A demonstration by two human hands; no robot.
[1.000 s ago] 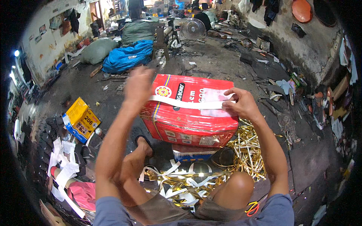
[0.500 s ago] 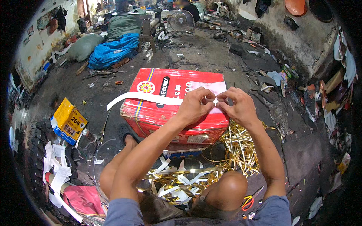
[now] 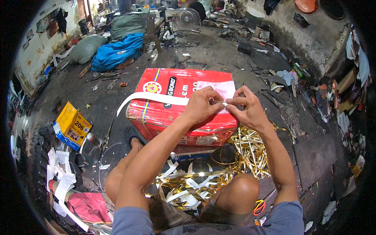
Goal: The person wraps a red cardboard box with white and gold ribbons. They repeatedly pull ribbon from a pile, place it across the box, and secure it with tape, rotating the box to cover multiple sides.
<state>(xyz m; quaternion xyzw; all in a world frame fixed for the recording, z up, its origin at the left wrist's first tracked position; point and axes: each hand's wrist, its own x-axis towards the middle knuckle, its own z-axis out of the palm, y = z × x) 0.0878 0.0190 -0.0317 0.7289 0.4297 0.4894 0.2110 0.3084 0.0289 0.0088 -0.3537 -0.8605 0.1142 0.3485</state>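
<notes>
A long white strip (image 3: 158, 98) runs across the top of a red carton (image 3: 176, 117), its free end curling off the left edge. My left hand (image 3: 203, 104) is closed in a pinch on the strip's right end. Right beside it, my right hand (image 3: 245, 107) pinches the same small white end between thumb and fingertips. Both sets of fingertips nearly touch, over a pale pink sheet (image 3: 218, 87) on the carton's right side. The fingers hide most of that end.
Gold and white strip scraps (image 3: 250, 154) lie around the carton and between my legs. Orange-handled scissors (image 3: 259, 207) rest by my right knee. A yellow box (image 3: 72, 125) and pink cloth (image 3: 89, 207) are at left. Farther off are a blue bundle (image 3: 119, 51) and a fan (image 3: 186, 20).
My right index finger has lifted and the right hand has turned slightly at the pinch. The strip's free end has shifted a little to the right. The whole view has moved slightly.
</notes>
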